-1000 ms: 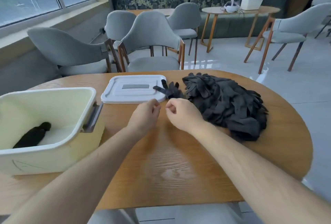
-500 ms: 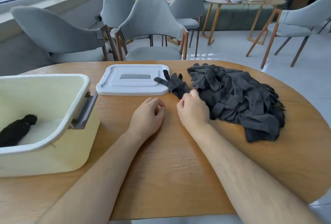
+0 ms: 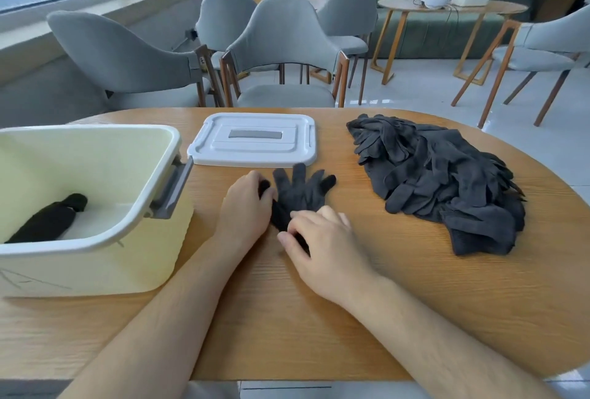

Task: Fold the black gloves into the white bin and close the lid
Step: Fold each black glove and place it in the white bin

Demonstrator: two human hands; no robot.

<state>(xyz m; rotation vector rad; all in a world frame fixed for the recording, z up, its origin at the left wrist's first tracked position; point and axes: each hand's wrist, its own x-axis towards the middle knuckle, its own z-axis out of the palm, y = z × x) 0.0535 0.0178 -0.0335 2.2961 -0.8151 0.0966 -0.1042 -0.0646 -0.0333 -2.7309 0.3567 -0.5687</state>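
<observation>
**Both hands on one black glove in front of the lid**

On the wooden counter [image 3: 287, 328], the right hand [image 3: 322, 242] pinches the cuff end of a single black glove [image 3: 301, 191]. The left hand [image 3: 245, 207] curls its fingers over the thumb side of it. Both grips are narrow and hold this glove. It lies flat just in front of the white lid [image 3: 255, 143], with its fingers spread toward the lid. Left of the lid stands the open pale bin [image 3: 95, 267], with one rolled black glove [image 3: 48, 221] on its bottom. Right of the lid lies a loose pile of black gloves [image 3: 447, 188], apart from the single glove. Behind the lid, past the counter edge, stand grey chairs [image 3: 284, 44].
</observation>
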